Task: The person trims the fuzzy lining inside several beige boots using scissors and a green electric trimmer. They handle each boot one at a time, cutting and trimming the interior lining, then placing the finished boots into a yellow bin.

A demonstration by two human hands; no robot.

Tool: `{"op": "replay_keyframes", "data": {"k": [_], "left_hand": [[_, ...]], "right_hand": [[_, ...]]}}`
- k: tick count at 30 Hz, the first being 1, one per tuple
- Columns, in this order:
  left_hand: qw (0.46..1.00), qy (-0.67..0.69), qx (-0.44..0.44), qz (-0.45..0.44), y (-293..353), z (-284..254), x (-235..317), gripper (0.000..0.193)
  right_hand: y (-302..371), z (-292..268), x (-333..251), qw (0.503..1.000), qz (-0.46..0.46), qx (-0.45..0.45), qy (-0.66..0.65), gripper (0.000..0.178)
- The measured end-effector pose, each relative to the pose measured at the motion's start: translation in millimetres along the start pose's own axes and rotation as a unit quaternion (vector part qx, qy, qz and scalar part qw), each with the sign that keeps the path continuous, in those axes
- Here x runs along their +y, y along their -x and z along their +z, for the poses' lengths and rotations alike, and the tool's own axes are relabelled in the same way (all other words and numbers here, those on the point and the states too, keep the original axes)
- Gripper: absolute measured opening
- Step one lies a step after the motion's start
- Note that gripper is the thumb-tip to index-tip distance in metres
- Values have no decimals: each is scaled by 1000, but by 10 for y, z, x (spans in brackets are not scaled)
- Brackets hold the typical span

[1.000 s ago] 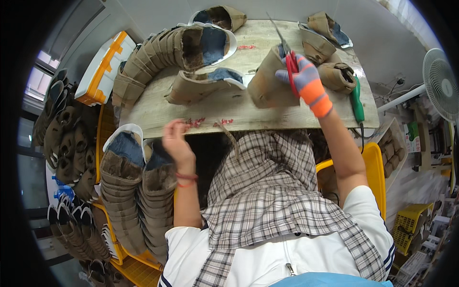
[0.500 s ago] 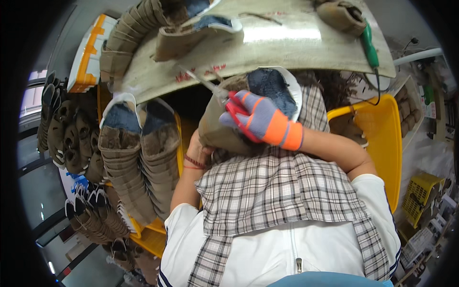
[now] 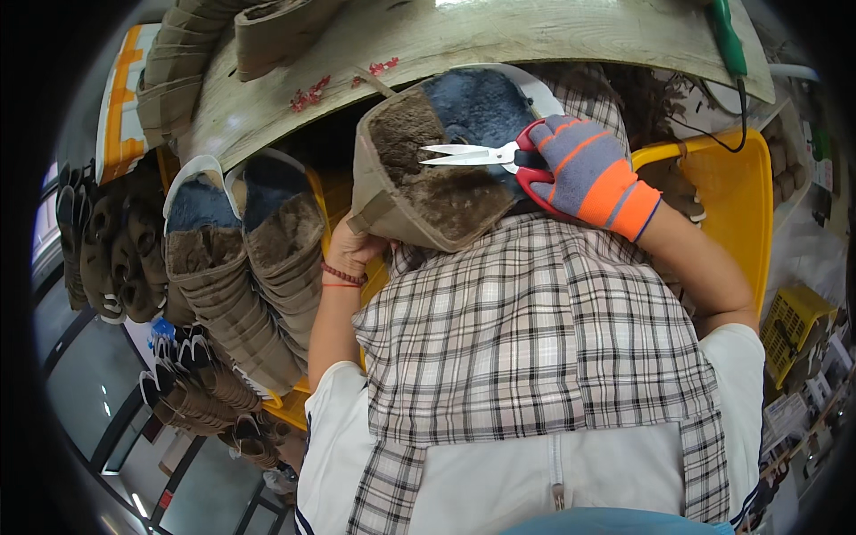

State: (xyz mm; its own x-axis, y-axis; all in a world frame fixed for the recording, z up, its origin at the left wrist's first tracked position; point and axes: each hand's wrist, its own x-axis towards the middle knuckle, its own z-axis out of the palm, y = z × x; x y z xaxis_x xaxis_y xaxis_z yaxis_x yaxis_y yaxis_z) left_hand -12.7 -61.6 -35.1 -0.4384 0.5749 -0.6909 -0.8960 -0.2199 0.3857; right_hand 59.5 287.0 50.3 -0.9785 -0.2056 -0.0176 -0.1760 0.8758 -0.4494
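On my lap, against the table's front edge, a brown boot upper (image 3: 392, 196) lies opened out, showing brown plush and blue fleece lining with a white rim. My left hand (image 3: 349, 248), wearing a red beaded bracelet, grips its lower left edge; some fingers are hidden beneath. My right hand (image 3: 588, 169), in a grey and orange glove, is closed round the red handles of a pair of scissors (image 3: 477, 155). The slightly parted blades point left over the lining; whether they touch it I cannot tell.
A pale table (image 3: 499, 40) crosses the far side, bearing more uppers and a green-handled corded tool (image 3: 728, 40). At left, two long stacks of nested uppers (image 3: 227, 303) rest in a yellow crate. A yellow bin (image 3: 749, 205) stands at right.
The scissors have swung to the right, with their blades now over the lining. The upper has turned so its plush inside faces up. My view has shifted slightly.
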Motion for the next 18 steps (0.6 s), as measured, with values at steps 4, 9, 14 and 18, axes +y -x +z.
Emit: {"op": "replay_keyframes", "data": {"k": [4, 9, 14, 18], "left_hand": [[990, 17, 100, 100, -33, 130, -164, 47], [992, 3, 69, 110, -65, -24, -204, 50], [996, 23, -23, 86, -94, -222, -192, 29], [995, 8, -15, 99, -57, -206, -195, 38]], "right_hand": [[-23, -21, 33, 998, -37, 3, 51, 32], [-26, -37, -11, 996, -45, -16, 74, 31], [-119, -34, -118, 993, -91, -1, 72, 28], [-124, -9, -120, 990, -100, -24, 95, 25]]}}
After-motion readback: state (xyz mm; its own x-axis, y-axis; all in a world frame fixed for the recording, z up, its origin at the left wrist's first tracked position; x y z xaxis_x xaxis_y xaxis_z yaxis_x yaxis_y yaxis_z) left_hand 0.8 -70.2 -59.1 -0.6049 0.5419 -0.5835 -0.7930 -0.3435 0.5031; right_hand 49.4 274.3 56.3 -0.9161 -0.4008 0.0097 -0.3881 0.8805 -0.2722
